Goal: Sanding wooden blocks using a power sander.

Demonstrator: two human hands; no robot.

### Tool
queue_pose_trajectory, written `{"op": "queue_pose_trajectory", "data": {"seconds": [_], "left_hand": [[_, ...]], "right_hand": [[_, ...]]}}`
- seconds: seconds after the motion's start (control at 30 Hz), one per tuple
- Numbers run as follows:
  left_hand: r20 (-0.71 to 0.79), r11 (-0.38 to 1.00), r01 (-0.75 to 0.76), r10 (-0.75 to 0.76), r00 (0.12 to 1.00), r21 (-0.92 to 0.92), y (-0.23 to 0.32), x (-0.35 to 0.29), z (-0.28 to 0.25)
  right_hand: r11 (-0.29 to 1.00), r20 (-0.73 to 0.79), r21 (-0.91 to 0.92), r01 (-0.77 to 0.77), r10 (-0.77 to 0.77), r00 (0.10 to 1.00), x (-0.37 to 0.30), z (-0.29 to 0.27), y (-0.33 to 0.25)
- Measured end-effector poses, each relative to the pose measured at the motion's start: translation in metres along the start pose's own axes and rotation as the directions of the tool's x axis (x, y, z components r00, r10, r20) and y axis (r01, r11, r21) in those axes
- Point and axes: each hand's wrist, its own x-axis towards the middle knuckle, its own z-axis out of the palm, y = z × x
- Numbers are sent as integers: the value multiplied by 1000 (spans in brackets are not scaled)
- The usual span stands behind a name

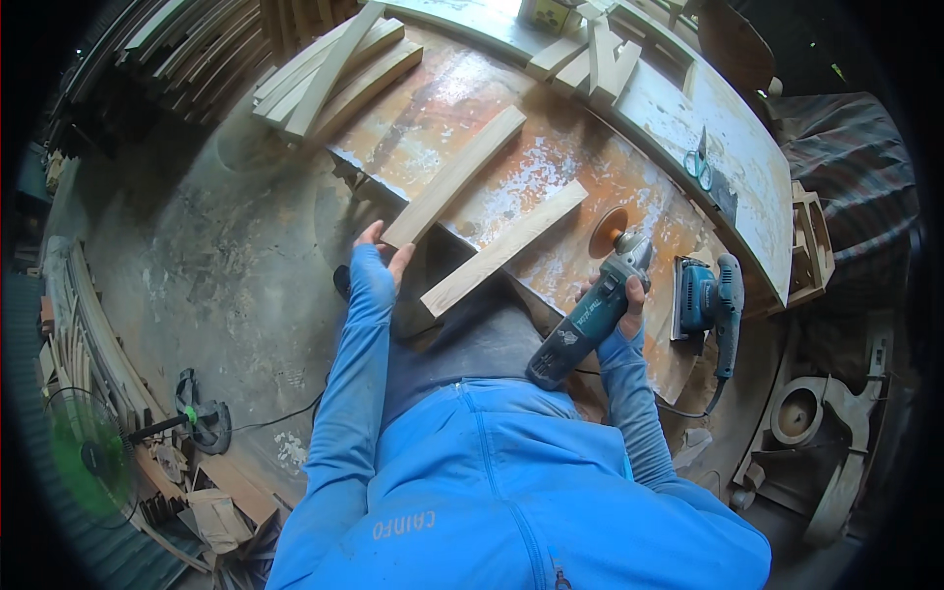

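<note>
My left hand point(383, 254) grips the near end of a pale wooden bar point(457, 177), thumb on one side and fingers on the other. The bar slants away across a worn, paint-stained tabletop point(433, 98). To its right a second wooden bar point(506, 248) lies roughly parallel, its near end jutting past the table's edge. In my right hand point(632, 303) is a teal and grey angle grinder point(595, 315), its body slanted and its tail close to my jacket. The grinder's round orange-brown disc point(608, 233) stands above the tabletop, apart from both bars.
A teal electric sander point(703, 297) sits right of the grinder. Stacked wooden bars point(339, 74) lie far left, more bars point(590, 61) at the back. Scissors point(699, 165) rest on a whitish board point(742, 187). A green fan point(93, 452) stands lower left on the floor.
</note>
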Motion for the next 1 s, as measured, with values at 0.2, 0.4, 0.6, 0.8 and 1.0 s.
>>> {"op": "queue_pose_trajectory", "data": {"seconds": [0.2,0.4,0.6,0.8,1.0], "left_hand": [[397,943,233,-125,909,-237,8,-54,-44],[437,983,105,-27,899,-154,19,-86,-1],[293,977,61,2,956,-205,11,-100,9],[279,971,67,-1,960,-228,8,-106,8],[302,920,143,-28,953,-366,6,-113,7]], "right_hand": [[998,-3,17,58,-58,998,2,-8,0],[958,65,-288,-10,29,997,17,19,-19],[739,295,-659,138,86,952,14,55,-35],[471,364,-851,233,208,908,-5,69,-22],[423,339,-886,191,310,888,-20,87,-15]]}}
